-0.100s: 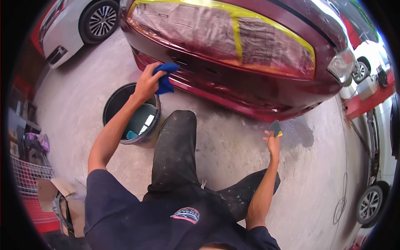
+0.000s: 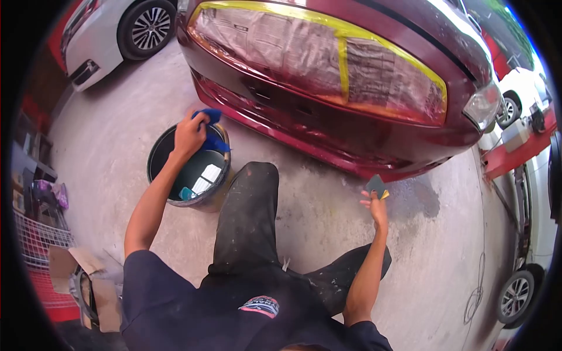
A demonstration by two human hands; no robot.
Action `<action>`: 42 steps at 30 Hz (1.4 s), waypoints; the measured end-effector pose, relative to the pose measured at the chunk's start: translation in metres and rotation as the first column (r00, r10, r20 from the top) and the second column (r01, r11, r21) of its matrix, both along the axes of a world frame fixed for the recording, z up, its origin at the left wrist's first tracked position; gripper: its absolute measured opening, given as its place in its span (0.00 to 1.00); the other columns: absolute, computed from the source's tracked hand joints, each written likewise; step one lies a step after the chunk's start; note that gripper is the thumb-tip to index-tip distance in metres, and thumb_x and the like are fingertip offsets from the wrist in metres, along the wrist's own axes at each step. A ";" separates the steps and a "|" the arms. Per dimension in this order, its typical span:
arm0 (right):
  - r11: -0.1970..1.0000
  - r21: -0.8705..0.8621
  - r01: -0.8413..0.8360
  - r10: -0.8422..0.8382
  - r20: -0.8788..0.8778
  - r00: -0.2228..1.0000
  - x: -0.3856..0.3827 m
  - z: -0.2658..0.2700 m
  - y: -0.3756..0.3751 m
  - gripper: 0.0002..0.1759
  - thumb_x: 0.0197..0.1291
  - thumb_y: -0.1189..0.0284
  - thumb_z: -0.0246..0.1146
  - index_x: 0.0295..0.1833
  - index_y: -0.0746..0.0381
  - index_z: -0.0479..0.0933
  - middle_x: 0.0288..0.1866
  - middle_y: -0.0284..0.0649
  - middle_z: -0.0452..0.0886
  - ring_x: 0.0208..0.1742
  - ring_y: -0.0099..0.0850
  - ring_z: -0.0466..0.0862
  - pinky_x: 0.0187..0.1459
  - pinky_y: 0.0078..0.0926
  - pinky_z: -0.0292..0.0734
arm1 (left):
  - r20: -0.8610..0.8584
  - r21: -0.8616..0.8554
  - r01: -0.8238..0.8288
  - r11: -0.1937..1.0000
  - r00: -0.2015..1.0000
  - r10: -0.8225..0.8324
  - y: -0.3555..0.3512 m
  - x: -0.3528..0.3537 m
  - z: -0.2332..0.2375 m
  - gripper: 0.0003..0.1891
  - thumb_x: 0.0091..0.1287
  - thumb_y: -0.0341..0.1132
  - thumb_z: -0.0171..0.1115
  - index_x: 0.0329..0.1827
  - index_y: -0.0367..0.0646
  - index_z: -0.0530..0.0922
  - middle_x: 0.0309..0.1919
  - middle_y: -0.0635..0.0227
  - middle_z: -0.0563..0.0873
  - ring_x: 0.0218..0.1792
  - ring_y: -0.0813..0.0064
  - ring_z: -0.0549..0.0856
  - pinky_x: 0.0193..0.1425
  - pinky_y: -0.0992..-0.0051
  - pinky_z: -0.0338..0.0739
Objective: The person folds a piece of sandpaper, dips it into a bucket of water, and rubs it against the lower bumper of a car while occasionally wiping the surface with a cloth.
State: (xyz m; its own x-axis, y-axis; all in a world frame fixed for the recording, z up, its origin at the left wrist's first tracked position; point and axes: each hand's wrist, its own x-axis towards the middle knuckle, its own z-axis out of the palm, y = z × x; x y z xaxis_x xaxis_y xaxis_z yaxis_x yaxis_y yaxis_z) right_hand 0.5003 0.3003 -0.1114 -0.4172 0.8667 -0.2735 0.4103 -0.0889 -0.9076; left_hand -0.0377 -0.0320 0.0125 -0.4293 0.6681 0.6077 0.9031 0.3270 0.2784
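Note:
My left hand (image 2: pixel 189 137) is closed around a blue cloth (image 2: pixel 218 142), which hangs over the far side of a dark bucket (image 2: pixel 153 153). Water in the bucket reflects a bright patch, and a small teal piece (image 2: pixel 187 193) shows at its near edge. In my right hand (image 2: pixel 376 206) is a piece of sandpaper (image 2: pixel 376 185), dark grey-green on one face with a yellow corner showing; some fingers are spread. It is held just off the lower edge of a maroon car bumper (image 2: pixel 281 120).
Masking paper (image 2: pixel 275 47) edged with yellow tape (image 2: pixel 343 70) covers part of the car. Wet concrete (image 2: pixel 418 196) lies to the right. A white car (image 2: pixel 96 41) stands at upper left, a cardboard box (image 2: pixel 105 292) at lower left, and a red lift arm (image 2: pixel 518 152) at right.
My left hand has moved left and down with the cloth, from beside the bumper to over the bucket. My right hand has shifted slightly left with the sandpaper.

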 end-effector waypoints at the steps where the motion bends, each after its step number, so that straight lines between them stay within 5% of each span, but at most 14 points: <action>1: 0.995 -0.066 -0.069 0.066 -0.044 0.997 -0.004 0.006 -0.008 0.27 0.86 0.56 0.48 0.76 0.64 0.72 0.65 0.43 0.89 0.52 0.35 0.91 0.60 0.37 0.80 | 0.110 -0.083 -0.111 0.990 0.987 0.120 -0.021 -0.003 -0.012 0.06 0.64 0.28 0.66 0.42 0.48 0.86 0.47 0.52 0.86 0.47 0.43 0.88 0.52 0.51 0.85; 6: 0.917 -0.115 -0.383 0.338 -0.286 0.896 -0.074 0.051 -0.046 0.28 0.87 0.54 0.48 0.77 0.63 0.72 0.69 0.43 0.86 0.61 0.35 0.89 0.67 0.35 0.78 | 0.089 -0.579 -0.097 0.810 0.980 0.181 -0.083 -0.026 -0.071 0.07 0.67 0.34 0.67 0.42 0.51 0.92 0.44 0.52 0.90 0.44 0.45 0.91 0.51 0.53 0.86; 9: 0.877 -0.039 -0.479 0.434 -0.362 0.825 -0.129 0.080 -0.069 0.30 0.87 0.52 0.49 0.77 0.63 0.72 0.70 0.43 0.86 0.64 0.34 0.87 0.69 0.34 0.76 | 0.226 -0.791 0.078 0.607 0.959 0.171 -0.083 -0.018 -0.053 0.10 0.70 0.37 0.67 0.48 0.50 0.93 0.42 0.50 0.92 0.44 0.47 0.93 0.52 0.55 0.87; 12: 0.815 0.030 -0.578 0.545 -0.376 0.749 -0.181 0.110 -0.094 0.31 0.86 0.51 0.49 0.77 0.65 0.72 0.68 0.43 0.87 0.63 0.33 0.87 0.69 0.35 0.76 | 0.454 -0.241 0.104 0.965 0.891 0.017 -0.044 0.021 -0.009 0.11 0.72 0.39 0.68 0.49 0.45 0.93 0.40 0.49 0.94 0.42 0.51 0.93 0.52 0.60 0.87; 14: 0.751 0.083 -0.655 0.640 -0.337 0.691 -0.216 0.125 -0.111 0.32 0.86 0.50 0.49 0.76 0.66 0.72 0.66 0.42 0.89 0.62 0.32 0.87 0.69 0.35 0.76 | 0.584 -0.061 0.189 0.980 0.803 -0.118 -0.018 0.035 0.022 0.13 0.75 0.38 0.68 0.50 0.38 0.92 0.43 0.54 0.95 0.42 0.60 0.94 0.52 0.64 0.87; 17: 0.544 0.117 -0.831 0.837 -0.132 0.530 -0.260 0.152 -0.135 0.33 0.86 0.49 0.49 0.77 0.66 0.71 0.60 0.40 0.91 0.59 0.31 0.87 0.66 0.35 0.79 | 0.781 0.230 0.423 0.876 0.457 -0.425 0.007 0.054 0.064 0.19 0.78 0.40 0.67 0.66 0.38 0.85 0.50 0.58 0.95 0.47 0.70 0.93 0.55 0.66 0.85; 19: 0.499 0.128 -0.857 0.861 -0.184 0.474 -0.279 0.172 -0.162 0.31 0.85 0.50 0.51 0.75 0.63 0.74 0.58 0.40 0.91 0.57 0.32 0.88 0.62 0.36 0.80 | 0.820 0.415 0.554 0.722 0.117 -0.561 0.013 0.062 0.083 0.26 0.79 0.42 0.67 0.75 0.40 0.79 0.50 0.61 0.94 0.50 0.73 0.91 0.57 0.68 0.85; 22: 0.473 0.066 -0.878 0.864 -0.230 0.448 -0.299 0.164 -0.188 0.28 0.83 0.50 0.54 0.71 0.61 0.79 0.55 0.41 0.92 0.55 0.33 0.89 0.58 0.37 0.82 | 0.936 0.237 0.887 0.396 -0.099 -0.339 0.005 0.053 0.085 0.33 0.81 0.43 0.65 0.86 0.45 0.68 0.56 0.61 0.89 0.49 0.76 0.86 0.56 0.73 0.80; 26: 0.502 0.194 -0.843 0.862 -0.032 0.506 -0.308 0.151 -0.197 0.26 0.79 0.51 0.60 0.63 0.61 0.85 0.52 0.42 0.93 0.51 0.33 0.90 0.56 0.35 0.82 | 0.898 0.300 0.746 0.594 -0.010 -0.441 -0.029 0.066 0.062 0.27 0.85 0.40 0.58 0.82 0.40 0.72 0.64 0.64 0.87 0.56 0.78 0.84 0.61 0.72 0.79; 27: 0.478 0.220 -0.850 0.840 0.169 0.516 -0.302 0.163 -0.197 0.25 0.76 0.53 0.65 0.63 0.62 0.85 0.51 0.42 0.94 0.49 0.32 0.91 0.56 0.33 0.83 | 0.889 0.330 0.677 0.658 0.012 -0.457 -0.041 0.067 0.058 0.25 0.85 0.39 0.57 0.80 0.37 0.74 0.65 0.65 0.87 0.59 0.78 0.84 0.64 0.72 0.79; 30: 0.682 0.413 -0.604 0.695 -0.109 0.711 -0.274 0.147 -0.178 0.23 0.76 0.62 0.68 0.68 0.64 0.82 0.53 0.40 0.93 0.52 0.24 0.89 0.56 0.27 0.82 | 0.901 0.414 0.161 0.896 0.067 -0.429 -0.080 0.078 0.050 0.21 0.83 0.35 0.59 0.74 0.38 0.81 0.65 0.64 0.89 0.62 0.73 0.86 0.66 0.70 0.80; 32: 0.795 0.431 -0.428 0.569 -0.282 0.773 -0.247 0.129 -0.143 0.20 0.75 0.62 0.69 0.64 0.62 0.85 0.52 0.39 0.93 0.48 0.25 0.90 0.55 0.30 0.83 | 0.776 0.164 0.073 0.984 0.606 -0.174 -0.106 0.071 0.005 0.19 0.79 0.33 0.62 0.70 0.43 0.84 0.62 0.62 0.90 0.59 0.67 0.88 0.64 0.70 0.80; 34: 0.919 0.280 -0.277 0.369 -0.364 0.856 -0.216 0.105 -0.113 0.17 0.80 0.64 0.65 0.63 0.63 0.85 0.51 0.39 0.93 0.48 0.22 0.88 0.54 0.25 0.82 | 0.421 0.026 -0.045 0.999 0.906 0.030 -0.117 0.090 -0.031 0.19 0.71 0.29 0.68 0.65 0.51 0.89 0.56 0.60 0.91 0.53 0.59 0.88 0.61 0.68 0.80; 42: 0.817 0.563 0.126 0.081 -0.327 0.942 -0.146 0.139 -0.036 0.13 0.82 0.70 0.61 0.60 0.65 0.86 0.48 0.38 0.92 0.47 0.19 0.87 0.51 0.18 0.81 | 0.159 -0.356 -0.135 0.925 0.967 0.202 -0.099 0.147 -0.058 0.24 0.61 0.43 0.80 0.60 0.49 0.89 0.53 0.68 0.89 0.52 0.61 0.85 0.55 0.63 0.79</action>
State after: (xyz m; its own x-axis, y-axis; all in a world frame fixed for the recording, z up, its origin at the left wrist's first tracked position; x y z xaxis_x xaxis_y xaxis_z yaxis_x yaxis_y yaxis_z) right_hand 0.3544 0.2643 0.0274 -0.3695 0.8303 0.4172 0.0914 0.4792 -0.8729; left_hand 0.1091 -0.1308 -0.0457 -0.6375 0.7273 0.2541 0.7681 0.5742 0.2833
